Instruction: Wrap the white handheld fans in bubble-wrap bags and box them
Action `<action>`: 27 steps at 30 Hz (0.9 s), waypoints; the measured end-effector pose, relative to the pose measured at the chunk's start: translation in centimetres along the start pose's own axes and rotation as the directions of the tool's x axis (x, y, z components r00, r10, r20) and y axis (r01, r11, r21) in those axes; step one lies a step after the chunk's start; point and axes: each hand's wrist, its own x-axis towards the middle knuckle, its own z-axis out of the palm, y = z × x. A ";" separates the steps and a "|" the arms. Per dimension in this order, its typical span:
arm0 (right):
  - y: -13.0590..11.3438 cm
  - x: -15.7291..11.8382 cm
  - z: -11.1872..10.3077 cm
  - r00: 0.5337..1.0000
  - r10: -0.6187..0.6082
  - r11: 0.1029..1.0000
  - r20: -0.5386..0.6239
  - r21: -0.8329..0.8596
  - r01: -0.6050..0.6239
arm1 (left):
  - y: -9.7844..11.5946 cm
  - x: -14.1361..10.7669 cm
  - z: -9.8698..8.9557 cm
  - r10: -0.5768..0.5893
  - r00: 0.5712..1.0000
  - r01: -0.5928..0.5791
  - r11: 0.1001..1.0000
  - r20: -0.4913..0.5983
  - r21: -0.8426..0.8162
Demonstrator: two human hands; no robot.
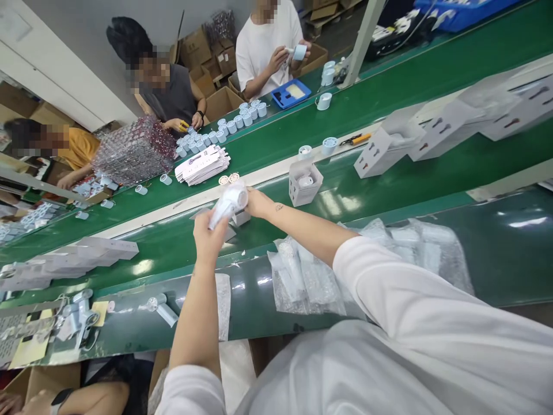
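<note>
My left hand (208, 236) and my right hand (258, 203) both grip a white hair dryer (227, 204) sleeved in clear plastic film, held above the green conveyor belt (254, 288). Just beyond my hands stands a small white carton (241, 217), partly hidden. A pile of clear bubble-wrap bags (302, 279) lies to the right of my left forearm. An open white box (305, 183) with a white part inside sits farther along the belt. Another bare hair dryer (162, 308) lies on the belt left of my left arm.
Several flat white cartons (432, 129) line the far belt, near a yellow-handled tool (356, 139). Beyond them, co-workers (166, 95) sit among light blue cylindrical parts (220, 129) and a tall stack of bubble-wrap bags (136, 151). Cardboard boxes (207, 57) stand at the back.
</note>
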 end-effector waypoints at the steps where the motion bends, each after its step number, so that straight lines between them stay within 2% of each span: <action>1: 0.3 -0.2 -0.4 1.000 0.013 1.000 -0.015 -0.020 -0.014 | 0.3 1.5 0.7 0.050 0.998 -0.052 0.996 0.029 0.078; 4: 1.2 -0.5 -0.9 0.999 -0.047 0.999 -0.015 -0.021 0.047 | 1.3 4.0 2.4 0.126 0.971 -0.195 0.907 0.203 0.373; 6: 1.9 -0.5 -0.7 0.989 -0.145 0.989 0.002 0.044 0.144 | 2.3 4.8 3.3 0.144 0.916 -0.336 0.786 0.374 0.520; 8: 2.5 -0.5 -0.2 0.981 -0.195 0.976 0.017 0.104 0.192 | 3.3 5.9 4.3 0.148 0.812 -0.497 0.683 0.564 0.536; 9: 2.8 -0.4 0.1 0.982 -0.186 0.976 0.016 0.118 0.183 | 3.7 6.7 4.9 0.147 0.758 -0.552 0.664 0.636 0.505; 10: 3.1 -0.5 0.2 0.986 -0.166 0.979 0.012 0.123 0.163 | 3.9 7.5 5.5 0.138 0.721 -0.569 0.676 0.679 0.468; 11: 3.4 -0.5 0.3 0.990 -0.144 0.982 0.007 0.121 0.142 | 4.0 8.3 6.2 0.120 0.708 -0.551 0.710 0.696 0.438; 12: 3.7 -0.5 0.4 0.992 -0.126 0.985 -0.002 0.116 0.126 | 4.0 9.1 6.8 0.097 0.713 -0.508 0.754 0.694 0.416; 14: 4.2 -0.6 0.1 0.993 -0.122 0.986 -0.010 0.113 0.122 | 3.8 10.1 8.0 0.079 0.754 -0.418 0.823 0.652 0.384; 16: 4.5 -0.6 -0.4 0.989 -0.151 0.981 0.007 0.124 0.149 | 3.5 9.9 8.8 0.114 0.803 -0.394 0.838 0.584 0.378; 18: 4.7 -0.4 -1.0 0.986 -0.167 0.978 0.024 0.133 0.163 | 3.1 8.3 9.1 0.165 0.834 -0.413 0.818 0.526 0.399; 20: 4.9 -0.4 -1.8 0.986 -0.164 0.979 0.017 0.124 0.160 | 2.3 5.8 8.6 0.195 0.866 -0.415 0.794 0.461 0.443; 22: 5.0 -0.4 -2.6 0.987 -0.163 0.981 -0.001 0.101 0.163 | 1.1 2.8 7.8 0.200 0.924 -0.351 0.784 0.327 0.512; 24: 5.2 -0.6 -3.3 0.985 -0.169 0.983 0.026 0.079 0.166 | -0.8 0.2 7.0 0.125 0.976 -0.209 0.776 0.180 0.596; 25: 5.3 -0.7 -3.6 0.985 -0.162 0.985 0.056 0.071 0.158 | -1.8 -0.8 6.8 0.042 0.988 -0.130 0.759 0.151 0.637; 26: 5.4 -0.9 -3.8 0.985 -0.147 0.988 0.086 0.064 0.141 | -2.8 -1.5 6.8 -0.064 0.984 -0.065 0.732 0.164 0.678; 27: 5.5 -1.1 -3.9 0.986 -0.125 0.991 0.110 0.058 0.119 | -3.8 -1.8 6.8 -0.178 0.964 -0.018 0.697 0.198 0.717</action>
